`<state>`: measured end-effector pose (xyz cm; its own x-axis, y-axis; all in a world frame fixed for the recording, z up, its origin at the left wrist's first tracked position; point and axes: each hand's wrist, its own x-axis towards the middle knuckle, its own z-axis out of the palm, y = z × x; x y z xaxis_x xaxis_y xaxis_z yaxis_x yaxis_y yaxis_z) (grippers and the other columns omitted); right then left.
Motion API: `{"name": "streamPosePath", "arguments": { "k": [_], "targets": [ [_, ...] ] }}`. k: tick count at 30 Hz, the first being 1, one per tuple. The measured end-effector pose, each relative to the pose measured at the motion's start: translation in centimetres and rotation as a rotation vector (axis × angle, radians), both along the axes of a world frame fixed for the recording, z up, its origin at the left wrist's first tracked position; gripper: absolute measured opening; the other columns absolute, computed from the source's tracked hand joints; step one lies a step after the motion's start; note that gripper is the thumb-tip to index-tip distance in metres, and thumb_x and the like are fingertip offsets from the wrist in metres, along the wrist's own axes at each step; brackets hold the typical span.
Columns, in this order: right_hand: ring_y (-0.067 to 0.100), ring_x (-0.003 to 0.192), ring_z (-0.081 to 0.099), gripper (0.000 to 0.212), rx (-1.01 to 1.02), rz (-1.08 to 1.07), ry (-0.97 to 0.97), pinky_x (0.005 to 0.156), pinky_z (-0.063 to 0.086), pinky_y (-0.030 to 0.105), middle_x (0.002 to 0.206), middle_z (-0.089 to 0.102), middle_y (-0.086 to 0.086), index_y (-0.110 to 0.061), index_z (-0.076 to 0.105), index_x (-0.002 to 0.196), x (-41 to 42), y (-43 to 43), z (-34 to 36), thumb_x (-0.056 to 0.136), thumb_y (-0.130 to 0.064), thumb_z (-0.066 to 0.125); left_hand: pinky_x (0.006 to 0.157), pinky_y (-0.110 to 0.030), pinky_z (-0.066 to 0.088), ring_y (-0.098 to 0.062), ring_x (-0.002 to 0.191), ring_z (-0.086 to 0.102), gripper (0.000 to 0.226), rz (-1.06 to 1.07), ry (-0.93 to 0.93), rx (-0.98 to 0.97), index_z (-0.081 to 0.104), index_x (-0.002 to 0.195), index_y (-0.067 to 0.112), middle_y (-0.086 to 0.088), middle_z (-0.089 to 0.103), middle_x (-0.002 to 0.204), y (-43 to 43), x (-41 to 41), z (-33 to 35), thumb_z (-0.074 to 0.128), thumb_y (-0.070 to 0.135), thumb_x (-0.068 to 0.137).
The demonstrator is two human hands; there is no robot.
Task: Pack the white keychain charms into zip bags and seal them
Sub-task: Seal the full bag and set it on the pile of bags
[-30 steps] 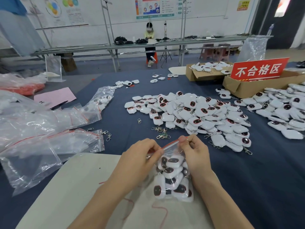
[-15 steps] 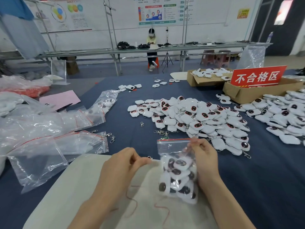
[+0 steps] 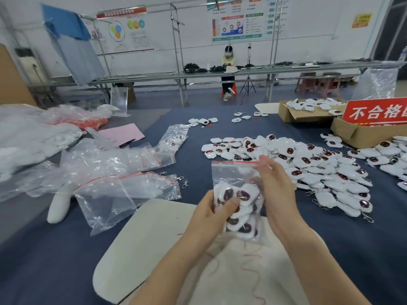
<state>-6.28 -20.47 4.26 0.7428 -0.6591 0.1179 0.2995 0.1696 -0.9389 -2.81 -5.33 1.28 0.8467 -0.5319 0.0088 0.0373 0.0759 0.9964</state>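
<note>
1. The left hand (image 3: 211, 214) grips the lower part of the zip bag (image 3: 231, 175), thumb pressed on its front.
2. The right hand (image 3: 275, 190) clasps the bag's right edge, fingertips pinching its top corner by the red strip.
3. The bag is held upright above the cream mat (image 3: 149, 234), with white charms (image 3: 244, 194) bunched in its lower half.
4. Right of the bag lies the loose charm pile (image 3: 319, 164).
5. Left of the bag lie empty bags (image 3: 123, 172).

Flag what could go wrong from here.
1. I cannot tell if the zip is closed all along; if not, charms may spill when the bag tips.
2. The left hand squeezes the full lower part; that could pop the zip.
3. The right hand pinches one top corner near the loose pile; a sweep could scatter it.
</note>
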Motion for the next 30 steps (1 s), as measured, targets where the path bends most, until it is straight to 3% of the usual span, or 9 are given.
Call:
{"name": "streamPosePath", "arguments": {
  "k": [5, 7, 11, 14, 17, 20, 23, 27, 30],
  "targets": [
    [0.018, 0.105, 0.064, 0.034, -0.165, 0.079, 0.142, 0.102, 0.05, 0.039, 0.114, 0.063, -0.013, -0.039, 0.049, 0.129, 1.2, 0.9, -0.2, 0.098, -0.027, 0.055, 0.065, -0.033, 0.062, -0.013, 0.083, 0.076, 0.028, 0.299, 0.088, -0.043, 0.065, 0.114, 0.014, -0.007, 0.074, 0.113, 1.0, 7.6, 4.0, 0.073, 0.031, 0.093],
    [0.019, 0.093, 0.065, 0.035, -0.206, 0.094, 0.171, 0.093, 0.053, 0.036, 0.103, 0.063, -0.019, -0.039, 0.05, 0.131, 0.9, 1.3, -1.1, 0.098, -0.026, 0.053, 0.08, -0.04, 0.059, -0.023, 0.101, 0.072, 0.047, 0.395, 0.113, -0.033, 0.056, 0.133, 0.007, -0.013, 0.065, 0.131, 2.3, 10.8, 5.3, 0.067, 0.036, 0.097],
    [0.017, 0.093, 0.068, 0.031, -0.3, 0.096, 0.273, 0.088, 0.058, 0.039, 0.098, 0.064, -0.019, -0.038, 0.052, 0.127, 0.3, 1.1, -3.8, 0.099, -0.024, 0.052, 0.106, -0.036, 0.037, -0.036, 0.136, 0.046, 0.069, 0.659, -0.07, 0.458, 0.03, 0.153, 0.001, -0.02, 0.043, 0.153, 6.4, 14.3, 4.7, 0.061, 0.031, 0.1],
    [0.014, 0.096, 0.067, 0.03, -0.36, 0.112, 0.337, 0.069, 0.055, 0.019, 0.105, 0.064, -0.017, -0.038, 0.052, 0.127, -0.2, 1.1, -5.7, 0.1, -0.023, 0.05, 0.111, -0.047, 0.033, -0.045, 0.136, 0.038, 0.063, 0.686, -0.258, 0.993, 0.031, 0.15, 0.005, -0.027, 0.038, 0.15, 8.8, 14.0, 3.6, 0.056, 0.033, 0.1],
    [0.01, 0.093, 0.067, 0.029, -0.43, 0.068, 0.365, 0.062, 0.047, 0.014, 0.111, 0.064, -0.015, -0.042, 0.056, 0.118, -0.8, 1.4, -6.7, 0.1, -0.02, 0.047, 0.119, -0.054, 0.023, -0.051, 0.144, 0.02, 0.072, 0.617, -0.138, 1.323, 0.016, 0.155, 0.007, -0.032, 0.016, 0.158, 11.0, 12.9, 2.7, 0.055, 0.032, 0.1],
    [0.011, 0.091, 0.067, 0.033, -0.446, 0.041, 0.344, 0.068, 0.048, 0.022, 0.108, 0.064, -0.014, -0.046, 0.057, 0.109, -1.2, 1.7, -6.7, 0.1, -0.016, 0.047, 0.118, -0.057, 0.025, -0.05, 0.146, 0.022, 0.073, 0.562, -0.076, 1.334, 0.006, 0.158, 0.003, -0.034, 0.016, 0.158, 12.7, 11.8, 1.3, 0.05, 0.02, 0.102],
    [0.009, 0.086, 0.068, 0.034, -0.414, 0.055, 0.316, 0.064, 0.052, 0.016, 0.107, 0.064, -0.011, -0.045, 0.058, 0.106, -1.5, 1.7, -6.4, 0.101, -0.014, 0.046, 0.108, -0.055, 0.039, -0.046, 0.135, 0.039, 0.044, 0.634, -0.202, 1.299, 0.035, 0.141, -0.001, -0.028, 0.044, 0.144, 13.9, 11.1, 1.4, 0.046, 0.006, 0.098],
    [0.003, 0.073, 0.068, 0.031, -0.29, 0.074, 0.24, 0.064, 0.055, 0.016, 0.106, 0.068, -0.003, -0.034, 0.064, 0.109, -1.8, 1.6, -5.5, 0.101, -0.01, 0.048, 0.089, -0.036, 0.044, -0.035, 0.112, 0.06, 0.022, 0.635, -0.496, 0.847, 0.061, 0.115, 0.015, -0.012, 0.068, 0.119, 11.9, 9.5, 4.7, 0.049, 0.006, 0.099],
    [0.014, 0.077, 0.073, 0.021, -0.084, 0.12, 0.196, 0.063, 0.056, 0.023, 0.104, 0.074, 0.0, -0.028, 0.068, 0.113, -2.1, 1.2, -4.0, 0.1, -0.018, 0.054, 0.085, -0.025, 0.043, -0.012, 0.106, 0.062, 0.039, 0.343, -0.791, 0.462, 0.057, 0.082, 0.035, 0.012, 0.073, 0.107, 8.3, 6.0, 6.9, 0.055, -0.003, 0.091]
  ]
}}
